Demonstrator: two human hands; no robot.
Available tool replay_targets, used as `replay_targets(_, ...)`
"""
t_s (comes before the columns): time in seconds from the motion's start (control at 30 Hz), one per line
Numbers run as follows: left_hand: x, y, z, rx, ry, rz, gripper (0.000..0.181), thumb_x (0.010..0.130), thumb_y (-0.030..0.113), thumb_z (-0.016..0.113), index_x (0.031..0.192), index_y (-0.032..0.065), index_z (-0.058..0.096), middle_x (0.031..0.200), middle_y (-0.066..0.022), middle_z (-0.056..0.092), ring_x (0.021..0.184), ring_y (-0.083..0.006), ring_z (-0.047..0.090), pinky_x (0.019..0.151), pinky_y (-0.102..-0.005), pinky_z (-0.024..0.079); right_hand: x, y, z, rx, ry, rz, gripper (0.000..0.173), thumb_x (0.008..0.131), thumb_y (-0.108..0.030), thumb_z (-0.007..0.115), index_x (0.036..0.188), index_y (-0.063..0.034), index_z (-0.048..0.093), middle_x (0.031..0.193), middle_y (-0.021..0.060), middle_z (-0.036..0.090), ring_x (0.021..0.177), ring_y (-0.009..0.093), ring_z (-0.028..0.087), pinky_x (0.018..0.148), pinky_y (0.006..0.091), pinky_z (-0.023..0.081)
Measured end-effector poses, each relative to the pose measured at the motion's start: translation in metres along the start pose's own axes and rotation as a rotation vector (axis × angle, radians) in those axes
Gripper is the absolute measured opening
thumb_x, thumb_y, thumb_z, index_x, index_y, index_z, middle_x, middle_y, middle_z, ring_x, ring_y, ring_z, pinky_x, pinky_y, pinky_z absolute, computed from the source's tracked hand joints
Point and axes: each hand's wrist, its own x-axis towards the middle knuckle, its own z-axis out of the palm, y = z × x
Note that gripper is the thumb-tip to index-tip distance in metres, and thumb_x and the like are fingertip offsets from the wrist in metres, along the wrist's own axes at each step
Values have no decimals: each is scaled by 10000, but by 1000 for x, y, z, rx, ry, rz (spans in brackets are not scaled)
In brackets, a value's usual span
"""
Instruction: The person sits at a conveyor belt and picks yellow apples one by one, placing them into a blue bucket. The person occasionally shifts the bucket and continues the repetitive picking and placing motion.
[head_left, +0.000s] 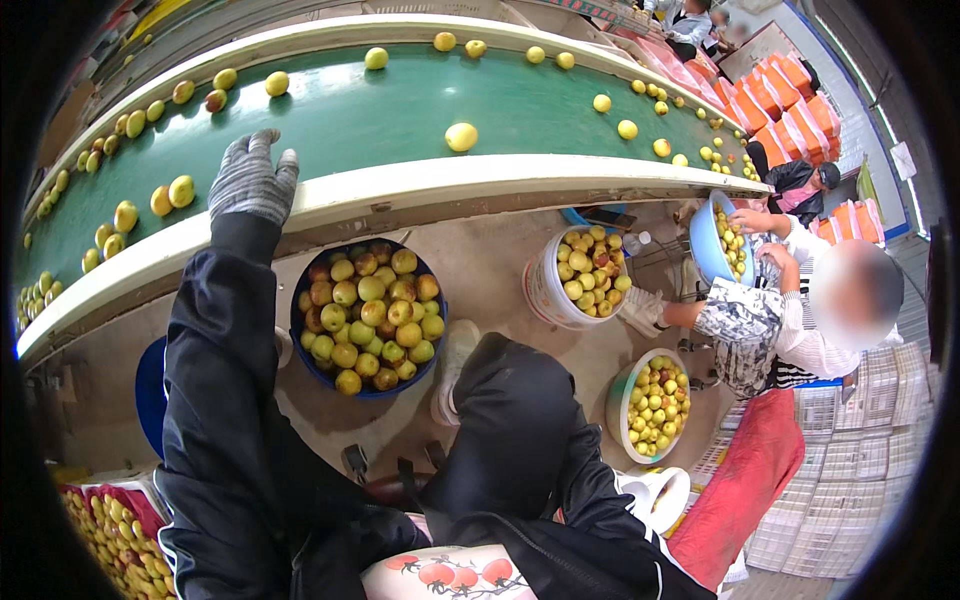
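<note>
My left hand, in a grey knitted glove, reaches over the near rail of a green conveyor belt. Its fingers are a little apart and no fruit shows in them; the palm is hidden. Yellow-green and reddish round fruits, like jujubes or small apples, lie scattered on the belt, among them one fruit left of the hand and another beyond it. My right hand is out of view. Below the rail stands a dark blue tub heaped with the same fruit.
A white bucket and a pale tub of fruit stand on the floor at the right. A seated person there handles fruit in a light blue basin. Stacked crates fill the lower right; more fruit lies lower left.
</note>
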Motion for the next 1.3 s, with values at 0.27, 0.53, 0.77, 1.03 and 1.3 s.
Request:
replay_targets(0.27, 61, -62, 19, 46, 85, -9, 396, 849, 381, 429, 1169, 151, 463, 1149, -158, 505, 1065, -280, 488, 909, -384, 374, 48, -31, 25, 552, -148, 181, 160, 826, -91, 496, 954, -27, 567, 880, 107, 607, 759, 170, 599, 652, 288, 502)
replay_targets(0.53, 27, -58, 10, 85, 66, 20, 410, 850, 385, 431, 1192, 159, 454, 1163, -151, 506, 1074, -275, 489, 924, -384, 365, 38, -69, 68, 225, -366, -76, 411, 802, -120, 545, 1179, -18, 417, 972, 123, 574, 816, 204, 579, 699, 331, 504)
replay_targets(0.77, 3, -12, -22, 147, 87, 2, 370, 851, 359, 447, 1160, 161, 485, 1124, -120, 527, 1043, -257, 503, 894, -373, 388, 73, -101, 115, 488, -591, 400, 423, 780, -256, 589, 1153, -85, 485, 919, 59, 532, 829, 175, 520, 709, 335, 479)
replay_targets(1.03, 5, -4, -21, 171, 136, 62, 339, 840, 344, 461, 1105, 146, 538, 1079, -124, 559, 1033, -269, 507, 900, -365, 380, 94, -117, 123, 297, -670, 359, 326, 735, -275, 559, 992, -78, 589, 843, 61, 585, 716, 197, 561, 650, 330, 480)
replay_targets(1.3, 4, 9, -15, 158, -28, -4, 362, 853, 383, 430, 1177, 233, 487, 1082, -107, 570, 1028, -242, 525, 887, -361, 389, 98, -108, 133, 409, -548, 398, 289, 717, -182, 574, 951, -15, 597, 775, 88, 609, 586, 202, 579, 513, 305, 489)
